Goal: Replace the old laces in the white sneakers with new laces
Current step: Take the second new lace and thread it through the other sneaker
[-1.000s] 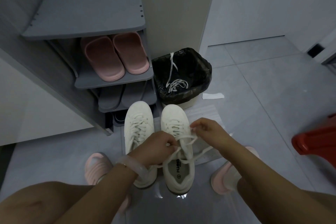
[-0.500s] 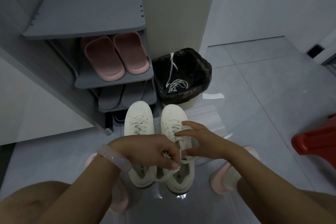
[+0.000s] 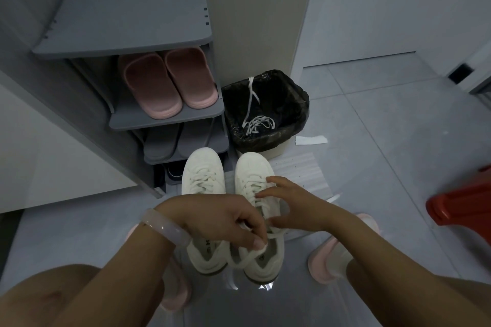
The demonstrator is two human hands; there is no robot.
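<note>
From the head camera, two white sneakers stand side by side on the grey tiled floor (image 3: 398, 119), toes pointing at a grey shoe rack (image 3: 125, 18). The left sneaker (image 3: 203, 175) is laced across its front. The right sneaker (image 3: 251, 167) is also laced near the toe, and both hands work over its upper eyelets.

The left hand (image 3: 223, 218), with a pale bangle (image 3: 166, 225) on its wrist, reaches across both sneakers; its fingers are curled and its thumb and forefinger pinch the new lace (image 3: 247, 253), which loops down over the heel opening of the right sneaker. The right hand (image 3: 295, 207) hovers over the right sneaker's tongue with its fingers spread and only loosely bent; whether its thumb side has hold of a strand I cannot tell, since the left hand hides that spot.

Just beyond the sneakers' toes stands a bin lined with a black bag (image 3: 265, 106), and the old laces (image 3: 256, 122) lie coiled inside it, one strand trailing up the far side. Pink slippers (image 3: 170, 82) sit on the rack's middle shelf. A white paper scrap (image 3: 310, 140) lies beside the bin, and a red plastic object (image 3: 462, 202) shows at the right edge
</note>
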